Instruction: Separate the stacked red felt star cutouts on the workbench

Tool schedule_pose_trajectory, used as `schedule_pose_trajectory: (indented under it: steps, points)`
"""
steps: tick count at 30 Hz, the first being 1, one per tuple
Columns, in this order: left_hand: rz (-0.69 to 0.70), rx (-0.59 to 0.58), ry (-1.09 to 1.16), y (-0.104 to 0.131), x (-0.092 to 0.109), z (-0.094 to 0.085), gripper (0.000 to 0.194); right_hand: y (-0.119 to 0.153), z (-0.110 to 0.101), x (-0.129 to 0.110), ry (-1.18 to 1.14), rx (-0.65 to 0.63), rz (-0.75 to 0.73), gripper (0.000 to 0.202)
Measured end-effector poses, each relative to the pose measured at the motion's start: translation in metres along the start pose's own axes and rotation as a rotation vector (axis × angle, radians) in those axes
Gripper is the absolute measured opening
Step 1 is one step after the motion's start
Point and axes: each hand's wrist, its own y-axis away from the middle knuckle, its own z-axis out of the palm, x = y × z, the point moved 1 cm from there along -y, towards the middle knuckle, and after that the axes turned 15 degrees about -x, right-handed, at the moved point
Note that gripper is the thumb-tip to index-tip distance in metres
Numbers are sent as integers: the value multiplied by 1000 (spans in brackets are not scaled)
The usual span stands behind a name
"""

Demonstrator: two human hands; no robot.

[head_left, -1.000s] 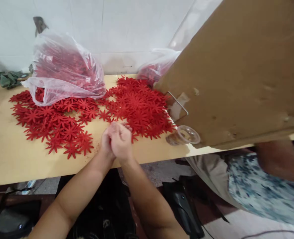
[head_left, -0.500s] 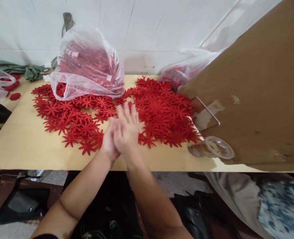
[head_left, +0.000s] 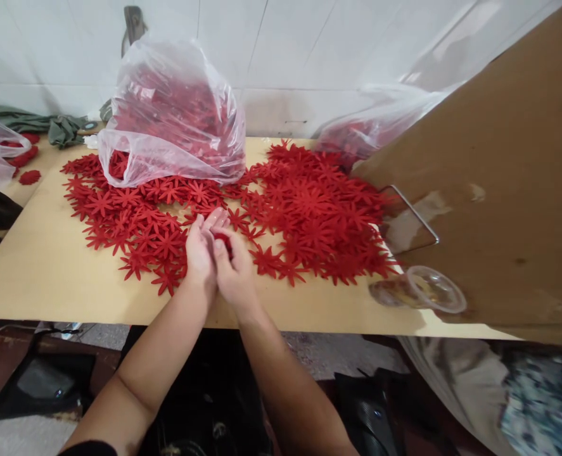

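Note:
My left hand (head_left: 203,249) is palm up above the table, its fingers stretched out and nothing seen gripped in them. Against it rests my right hand (head_left: 234,266), its fingers curled round a small red piece (head_left: 223,240), mostly hidden. Left of my hands lies a spread of red flower-shaped cutouts (head_left: 138,221). A thicker heap of the same cutouts (head_left: 313,209) lies to the right. Behind the left spread stands a clear plastic bag (head_left: 176,120) filled with red pieces.
A large cardboard sheet (head_left: 509,190) leans at the right, with a metal wire handle (head_left: 418,215) and a clear plastic cup (head_left: 414,290) lying beside it. Another bag of red pieces (head_left: 357,133) is behind the heap. Green cloth (head_left: 64,130) lies back left.
My hands, pressed together before, have parted at the fingers; my right hand has curled, and red now shows within it. The view has shifted slightly.

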Motion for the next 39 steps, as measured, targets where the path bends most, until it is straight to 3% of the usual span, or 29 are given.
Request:
schedule_pose_trajectory:
  steps: [3,6,9,11,16,19,22,25,29,32,35,39]
  points:
    - [18,5,-52,8,-16,1,29,-19,-16,9,-294,204,154,22]
    - [-34,-106,-168,20,-30,-2,28,-31,-25,19,-490,328,260,37]
    - [-58,-196,-253,24,-32,-6,35,-30,-24,24,-586,257,288,51]
    - [-69,-215,-284,21,-30,-10,35,-24,-23,23,-592,206,254,48]
    - [-57,-75,-311,8,-20,-26,22,-12,-27,19,-468,55,188,31]
    - [-34,-31,-465,9,-12,-29,19,-11,-33,19,-341,68,162,36]
    - [-55,-75,-683,15,-5,-25,17,-11,-38,20,-324,5,171,42]
    - [-92,-152,-822,17,-2,-23,18,-11,-40,20,-394,-81,200,32]
    - [-29,-147,-963,15,-5,-26,13,-9,-40,21,-386,43,214,20]
    - [48,-142,-865,14,-9,-25,26,-8,-37,21,-388,85,224,19]
    - [35,-198,-746,12,-13,-23,19,-7,-33,19,-313,113,222,18]
    - [51,-168,-665,9,-15,-25,13,-7,-31,20,-199,143,188,22]
